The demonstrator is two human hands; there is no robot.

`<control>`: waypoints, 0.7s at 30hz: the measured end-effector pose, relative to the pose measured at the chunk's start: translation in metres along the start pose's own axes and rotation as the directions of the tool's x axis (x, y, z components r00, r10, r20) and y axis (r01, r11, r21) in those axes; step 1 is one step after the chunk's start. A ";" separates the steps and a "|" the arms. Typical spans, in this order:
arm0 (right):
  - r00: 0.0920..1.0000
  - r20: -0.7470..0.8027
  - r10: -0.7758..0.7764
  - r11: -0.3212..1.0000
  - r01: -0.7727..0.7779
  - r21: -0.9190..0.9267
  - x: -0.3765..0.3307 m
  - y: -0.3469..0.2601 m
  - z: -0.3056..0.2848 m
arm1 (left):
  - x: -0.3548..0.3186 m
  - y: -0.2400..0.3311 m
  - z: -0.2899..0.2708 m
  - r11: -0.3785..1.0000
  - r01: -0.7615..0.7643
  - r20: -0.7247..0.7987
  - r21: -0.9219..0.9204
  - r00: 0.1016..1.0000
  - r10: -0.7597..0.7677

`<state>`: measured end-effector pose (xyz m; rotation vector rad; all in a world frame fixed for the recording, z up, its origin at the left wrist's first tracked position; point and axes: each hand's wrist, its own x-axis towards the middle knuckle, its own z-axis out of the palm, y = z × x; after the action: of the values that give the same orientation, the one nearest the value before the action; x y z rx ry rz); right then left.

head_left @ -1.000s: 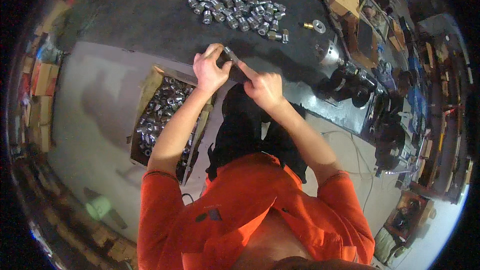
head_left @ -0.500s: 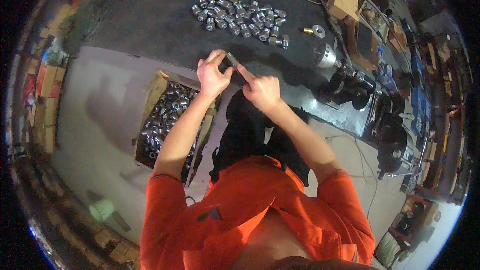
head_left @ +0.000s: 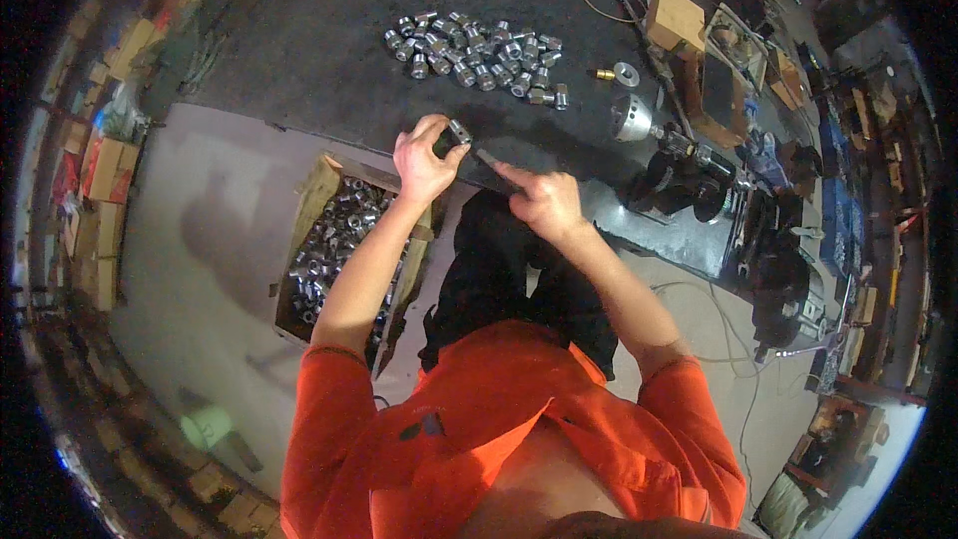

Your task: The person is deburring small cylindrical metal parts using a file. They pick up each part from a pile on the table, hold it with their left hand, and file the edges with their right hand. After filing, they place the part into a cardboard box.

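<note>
Between the thumb and fingers of my left hand is a short metal pipe fitting, held over the near edge of the dark workbench. My right hand grips a thin, narrow metal tool whose exact kind I cannot make out. The index finger lies stretched along the tool, and the tip sits a short gap to the right of the fitting. Beyond my hands, a loose heap of similar shiny fittings lies on the bench.
Below the bench at the left, a wooden crate holds many metal fittings. A machine with a round perforated metal head stands at the right. Near it lie a brass piece and a metal ring. Cardboard boxes sit farther back.
My right hand has drawn back to the right, taking the thin tool away from the fitting. My left hand still holds the fitting in nearly the same place, now more exposed.
</note>
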<state>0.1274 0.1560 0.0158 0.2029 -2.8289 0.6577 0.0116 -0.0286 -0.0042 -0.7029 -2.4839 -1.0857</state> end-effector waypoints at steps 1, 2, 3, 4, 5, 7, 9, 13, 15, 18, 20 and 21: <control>0.999 0.034 0.036 0.999 -0.035 -0.016 -0.004 0.008 -0.006 | -0.001 -0.001 0.000 1.000 -0.020 -0.011 0.009 1.000 0.021; 0.999 0.000 0.053 0.999 -0.053 -0.008 -0.006 0.013 -0.013 | 0.000 -0.002 0.000 0.999 -0.042 -0.021 0.018 0.999 0.042; 0.994 -0.008 0.110 0.994 -0.110 0.001 -0.007 0.017 -0.020 | 0.000 -0.003 -0.001 0.998 -0.062 -0.032 0.028 0.998 0.062; 0.986 -0.013 0.164 0.986 -0.164 0.010 -0.008 0.020 -0.028 | 0.001 -0.004 -0.002 0.999 -0.050 -0.009 -0.004 0.999 0.050; 0.980 -0.042 0.192 0.980 -0.190 0.053 -0.008 0.025 -0.027 | 0.004 -0.004 -0.004 0.999 -0.041 0.018 -0.033 0.999 0.041; 0.977 -0.002 0.213 0.976 -0.213 -0.048 -0.009 0.031 -0.024 | 0.006 -0.003 -0.012 0.998 -0.056 0.063 -0.042 0.996 0.059; 0.966 0.039 0.254 0.963 -0.249 -0.099 -0.006 0.025 -0.025 | 0.010 0.003 -0.028 0.994 -0.111 0.111 0.006 0.988 0.109; 0.977 0.049 0.209 0.978 -0.208 -0.009 0.001 0.035 -0.025 | 0.020 0.005 -0.047 0.974 -0.221 0.127 0.051 0.969 0.214; 0.977 0.071 0.203 0.979 -0.202 -0.022 0.003 0.036 -0.027 | 0.025 0.009 -0.052 0.969 -0.243 0.111 0.047 0.965 0.237; 0.967 0.106 0.230 0.972 -0.224 -0.065 0.005 0.028 -0.036 | 0.033 0.012 -0.056 0.966 -0.256 0.080 0.024 0.964 0.253; 0.968 0.095 0.232 0.970 -0.223 -0.094 0.004 0.028 -0.034 | 0.040 0.011 -0.058 0.965 -0.261 0.076 0.026 0.963 0.259; 0.979 0.048 0.200 0.978 -0.196 -0.067 0.002 0.031 -0.029 | 0.044 0.009 -0.057 0.972 -0.236 0.084 0.024 0.969 0.233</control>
<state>0.1253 0.1969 0.0286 -0.0745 -2.9422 0.6116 -0.0135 -0.0522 0.0597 -1.0191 -2.4019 -0.9440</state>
